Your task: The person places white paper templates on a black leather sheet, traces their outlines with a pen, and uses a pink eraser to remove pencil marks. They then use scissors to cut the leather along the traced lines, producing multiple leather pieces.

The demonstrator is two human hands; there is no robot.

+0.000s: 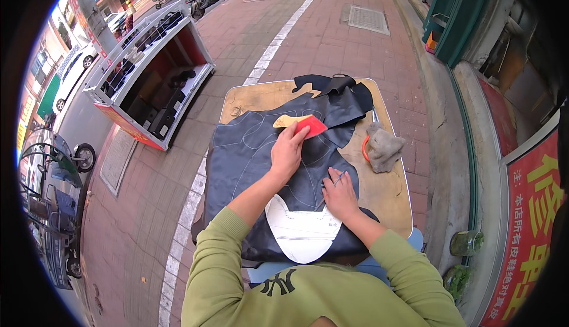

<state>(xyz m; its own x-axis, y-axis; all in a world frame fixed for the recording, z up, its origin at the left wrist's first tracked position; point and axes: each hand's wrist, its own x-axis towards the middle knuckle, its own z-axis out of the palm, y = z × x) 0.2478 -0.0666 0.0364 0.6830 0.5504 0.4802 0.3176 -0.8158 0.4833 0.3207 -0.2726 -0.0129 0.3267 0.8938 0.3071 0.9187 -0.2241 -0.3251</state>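
A sheet of black leather (237, 167) with pale outlines drawn on it covers much of a small table. My left hand (287, 149) is closed on a red and yellow shoe pattern piece (312, 127) over the far part of the leather. Nearer me, my right hand (342, 199) rests on the sheet with its fingers closed round a slim pen-like tool (320, 205). Its tip points down beside a white pattern piece (303, 237), which lies flat at the near edge. The fingers hide most of the tool.
Black leather scraps (347, 102) are heaped at the tabletop's (385, 199) far right. A grey cloth (385, 148) with an orange ring lies on the right side. A display cabinet (160, 84) stands to the left on the pavement. Glass jars (466, 243) sit by the shopfront.
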